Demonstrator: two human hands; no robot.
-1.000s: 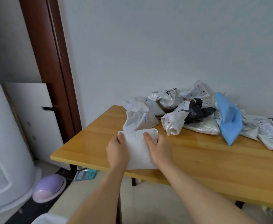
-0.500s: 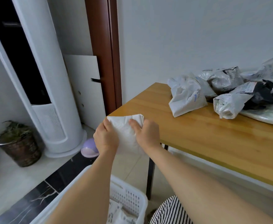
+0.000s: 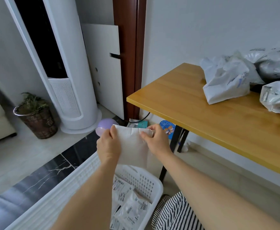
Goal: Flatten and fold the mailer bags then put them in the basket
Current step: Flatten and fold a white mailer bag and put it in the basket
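The step in hand looks like the last one for this bag: a folded white mailer bag hangs in the air over the near end of the white basket, off the surface and to its left. The left hand holds the bag's left edge with fingers curled behind it and thumb on the front; the right hand pinches the top right corner between thumb and fingers. Both hands are therefore closed on the same bag.

The next move probably calls for lowering the bag into the basket and letting go without the fold springing open, laying it flat on the folded bags already inside.

The held bag is thin, matte, softly creased plastic, roughly rectangular. The basket is rigid plastic with perforated walls and rounded corners. On the smooth, yellowish wooden surface lies a heap of crumpled mailer bags, puffy and glossy, some with printed labels; by that heap, several bags are left to flatten and fold.
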